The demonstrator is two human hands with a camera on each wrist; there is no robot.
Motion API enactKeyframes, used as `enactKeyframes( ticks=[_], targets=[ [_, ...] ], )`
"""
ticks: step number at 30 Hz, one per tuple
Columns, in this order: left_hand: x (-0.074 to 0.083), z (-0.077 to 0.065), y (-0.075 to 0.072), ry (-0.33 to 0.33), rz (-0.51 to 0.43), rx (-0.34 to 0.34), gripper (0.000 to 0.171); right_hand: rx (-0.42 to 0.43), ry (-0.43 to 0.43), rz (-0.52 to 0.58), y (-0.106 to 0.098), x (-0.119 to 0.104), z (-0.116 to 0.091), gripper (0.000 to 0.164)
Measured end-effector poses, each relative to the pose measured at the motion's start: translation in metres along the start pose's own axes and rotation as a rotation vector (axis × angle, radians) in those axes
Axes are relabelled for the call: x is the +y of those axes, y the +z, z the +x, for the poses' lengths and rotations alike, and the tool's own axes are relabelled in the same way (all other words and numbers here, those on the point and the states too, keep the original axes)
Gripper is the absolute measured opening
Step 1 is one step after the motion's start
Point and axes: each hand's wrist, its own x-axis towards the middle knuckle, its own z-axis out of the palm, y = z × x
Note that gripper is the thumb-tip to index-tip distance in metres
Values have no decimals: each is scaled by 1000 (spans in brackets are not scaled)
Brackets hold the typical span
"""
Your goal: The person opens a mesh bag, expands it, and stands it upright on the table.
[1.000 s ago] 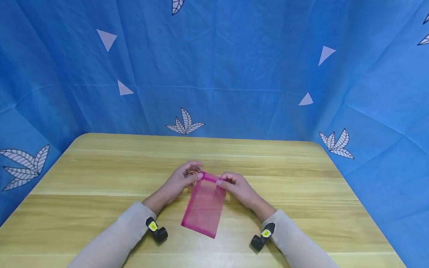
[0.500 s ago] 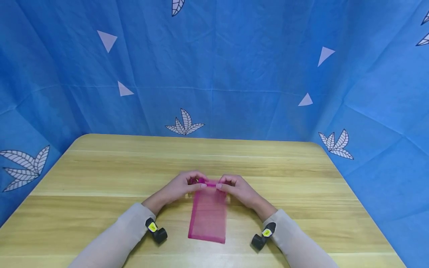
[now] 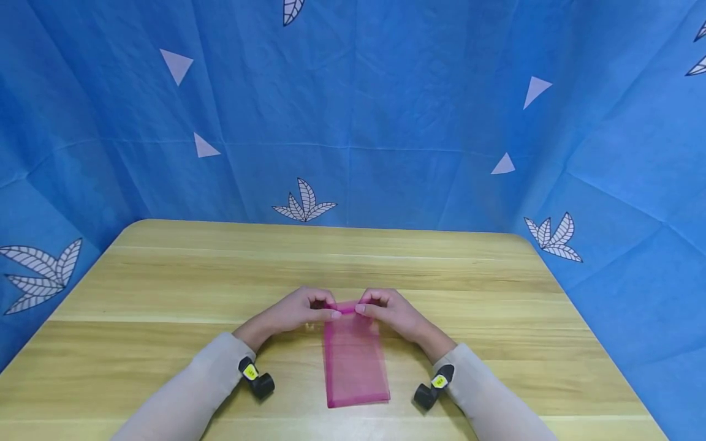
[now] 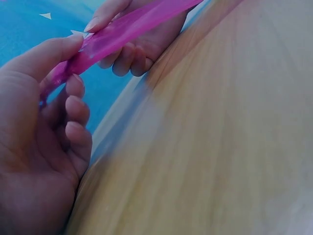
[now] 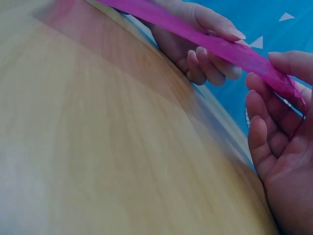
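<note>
A sheer magenta organza pouch (image 3: 355, 361) hangs between my two hands, its darker gathered band at the top and its bottom edge toward me. My left hand (image 3: 300, 309) pinches the left end of that band between thumb and fingers. At the right end, my right hand (image 3: 393, 312) pinches it the same way. Seen from the left wrist, the pouch (image 4: 132, 30) stretches as a thin slanting strip from thumb to thumb. A thin dark cord dangles over the right palm in the right wrist view, beside the pouch's end (image 5: 288, 88).
A light wood-grain table (image 3: 165, 282) lies under both hands. Behind and around it hangs a blue cloth (image 3: 419, 122) printed with white triangles and leaves. Black wrist cameras (image 3: 259, 380) sit on the pale sleeves.
The left hand has come nearer the body and shifted its grip on the pouch's top. The pouch's lower edge has swung right, and its top now lies more level.
</note>
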Motion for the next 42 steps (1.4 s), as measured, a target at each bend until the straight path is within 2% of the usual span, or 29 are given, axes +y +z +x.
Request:
enactKeyframes(
  ticks=[10,21,28,33,42],
  targets=[
    [0,0,-1,20,11,0,20,-22,-29,34,-1,1,0,15],
    [-1,-2,-2,59,-37,8,28,-36,-69,52,-1,4,1,21],
    [-2,0,-2,49,-8,27,27,-14,-40,18,-4,2,0,29],
    [-2,0,-3,49,-3,29,21,10,-34,-21,-8,3,1,25],
    [-2,-3,-6,0,-36,45,17,41,-54,106,-7,5,2,19]
  ],
)
